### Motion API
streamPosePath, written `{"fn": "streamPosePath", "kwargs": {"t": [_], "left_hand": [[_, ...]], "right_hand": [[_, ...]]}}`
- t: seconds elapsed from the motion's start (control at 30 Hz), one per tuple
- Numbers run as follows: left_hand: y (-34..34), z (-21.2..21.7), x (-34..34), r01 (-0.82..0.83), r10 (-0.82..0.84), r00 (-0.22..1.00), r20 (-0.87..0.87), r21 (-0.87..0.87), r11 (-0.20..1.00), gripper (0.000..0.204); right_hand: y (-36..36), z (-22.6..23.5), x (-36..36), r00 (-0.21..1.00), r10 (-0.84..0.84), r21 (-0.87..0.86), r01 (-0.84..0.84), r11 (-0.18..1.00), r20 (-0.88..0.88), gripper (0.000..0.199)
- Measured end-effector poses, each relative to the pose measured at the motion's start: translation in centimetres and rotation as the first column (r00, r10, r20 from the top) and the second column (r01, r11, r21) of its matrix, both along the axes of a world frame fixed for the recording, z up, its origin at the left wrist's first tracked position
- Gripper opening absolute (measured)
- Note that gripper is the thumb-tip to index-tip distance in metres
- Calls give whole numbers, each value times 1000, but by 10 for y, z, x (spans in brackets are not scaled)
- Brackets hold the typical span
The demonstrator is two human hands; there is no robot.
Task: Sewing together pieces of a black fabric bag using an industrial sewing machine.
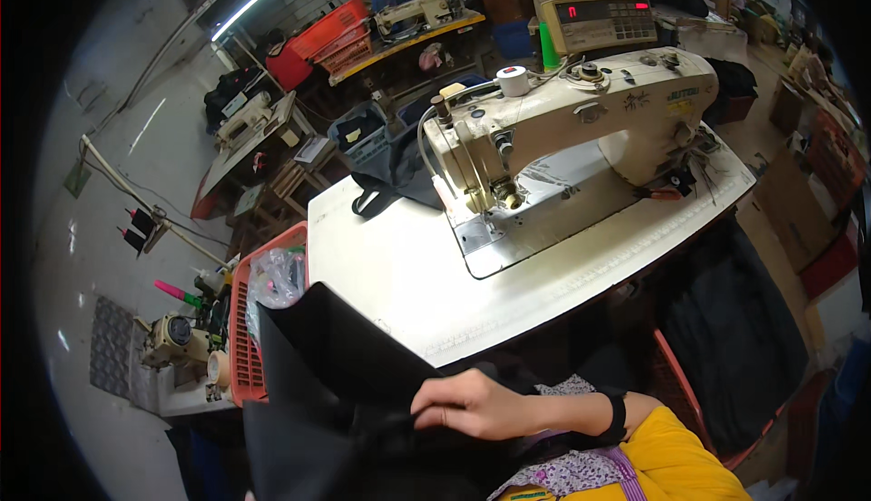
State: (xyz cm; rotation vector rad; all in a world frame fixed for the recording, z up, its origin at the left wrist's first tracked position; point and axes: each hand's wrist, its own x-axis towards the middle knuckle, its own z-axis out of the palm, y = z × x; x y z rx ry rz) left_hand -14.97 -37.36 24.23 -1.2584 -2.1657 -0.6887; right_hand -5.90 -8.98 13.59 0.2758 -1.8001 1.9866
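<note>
A large piece of black fabric [363,392] hangs in front of me, left of my lap, partly blurred. The fingers of my right hand [467,403] are closed on its right edge. Of my left hand, only a skin-coloured sliver shows by the fabric's lower left corner at the picture's rim; its fingers are hidden. Beyond the fabric stands a cream sewing machine [581,106] on a white table [381,265], its needle area lit. Behind the machine head lies another dark cloth piece with a strap loop [374,200].
A red plastic basket [245,338] holding a clear plastic bag [275,279] stands at the table's left. Dark cloth [735,338] fills a red crate at the right. Red-handled snips [658,194] lie beside the machine's base. A control box [603,24] sits behind the machine.
</note>
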Motion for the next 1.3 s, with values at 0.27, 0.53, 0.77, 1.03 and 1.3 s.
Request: {"fn": "streamPosePath", "kwargs": {"t": [0.27, 0.53, 0.77, 1.03, 1.3], "left_hand": [[241, -69, -111, 21, -43, 986, -161, -132, 991, 44], [228, -173, 16, 173, -124, 965, 229, -208, 963, 57], [203, -156, -4, 322, -208, 859, 468, -178, 930, 32], [165, 14, -91, 206, -64, 421, 905, -27, 978, 16], [310, -49, -180, 69, -163, 900, -403, -239, 969, 33]], "right_hand": [[73, -83, -45, 582, -807, 449, 698, 558, 100, 14], [102, -107, -49, 453, -888, 648, 656, 388, 73, 15], [115, -113, -45, 462, -880, 627, 654, 423, 112, 12], [129, -104, -35, 562, -784, 587, 551, 594, 266, 10], [125, -100, -67, 444, -893, 761, 552, 340, 77, 17]]}}
